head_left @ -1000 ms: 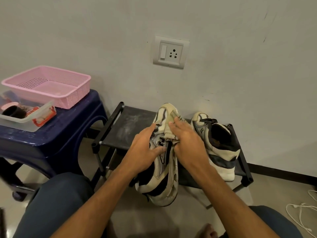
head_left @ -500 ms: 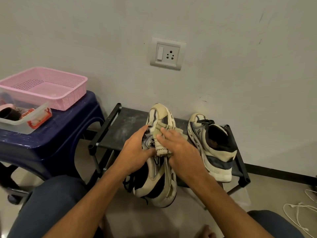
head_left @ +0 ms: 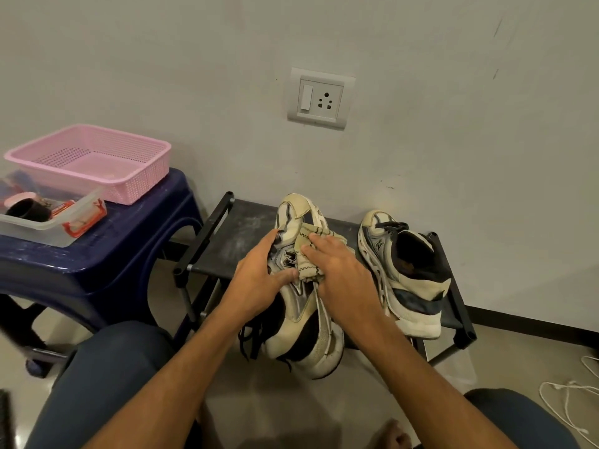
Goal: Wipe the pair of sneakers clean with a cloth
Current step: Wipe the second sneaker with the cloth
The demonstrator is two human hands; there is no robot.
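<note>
Cream, silver and black on the near sneaker, with a black N logo on its side; same cream, silver and black plus a navy band on the far sneaker. Pale beige on the cloth, edged with dark zigzag stitching. Pink with a lattice of holes for the basket, navy for the stool, dusty black for the rack, red clips on the clear box.

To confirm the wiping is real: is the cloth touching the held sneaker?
Touching. The head view shows the right hand pressing the cloth against the side of the sneaker, which the left hand grips.
</note>
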